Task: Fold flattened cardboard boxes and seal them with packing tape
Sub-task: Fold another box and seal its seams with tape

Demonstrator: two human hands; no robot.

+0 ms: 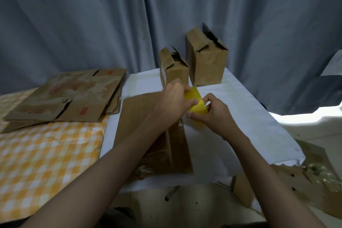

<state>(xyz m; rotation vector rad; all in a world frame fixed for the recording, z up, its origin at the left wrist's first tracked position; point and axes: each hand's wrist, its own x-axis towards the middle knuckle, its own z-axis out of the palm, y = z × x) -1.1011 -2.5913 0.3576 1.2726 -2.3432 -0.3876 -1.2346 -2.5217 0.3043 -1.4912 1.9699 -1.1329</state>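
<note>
Above the flat box [148, 135] on the worktop [240, 116], both hands, left hand [174, 102] and right hand [214, 113], pinch the yellow tape [197, 104], stretching a strip probably for sealing

tape roll [196, 104]: mostly hidden by left hand [174, 101], core unseen | flattened box [148, 135]: middle behind left forearm | box label [162, 70] beyond the roll: unreadable

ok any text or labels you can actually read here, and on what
Nothing is legible.
Red printed marks on the flattened cardboard stack: too blurred to read.
White label on the small folded box: too small to read.
Yellow tape: no print visible.
</note>
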